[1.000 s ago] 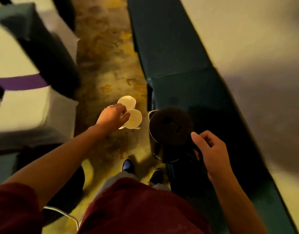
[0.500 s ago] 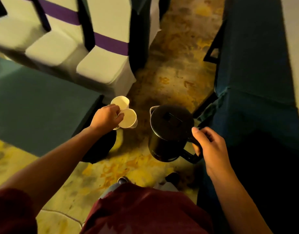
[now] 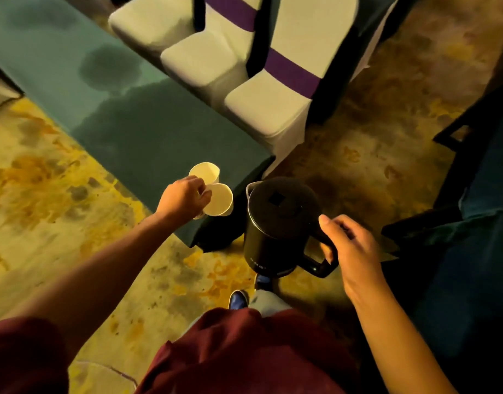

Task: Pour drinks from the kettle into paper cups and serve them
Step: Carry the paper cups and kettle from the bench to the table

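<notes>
My left hand [image 3: 183, 199] pinches two white paper cups [image 3: 217, 197] by their rims, held in the air over the near corner of a green-clothed table [image 3: 102, 92]. Both cups look empty from above. My right hand [image 3: 351, 245] grips the handle of a black electric kettle [image 3: 278, 223], which hangs upright with its lid closed, just right of the cups and above the carpet.
Three white-covered chairs with purple sashes [image 3: 261, 66] stand along the table's far side. A second dark-clothed table [image 3: 472, 237] is at my right. Patterned yellow carpet [image 3: 60, 209] runs between them, with my shoes [image 3: 239, 298] below the kettle.
The view has swung left from the right-hand table toward the green table and chairs. Both hands keep their hold on the cups and the kettle, now nearer the table's corner.
</notes>
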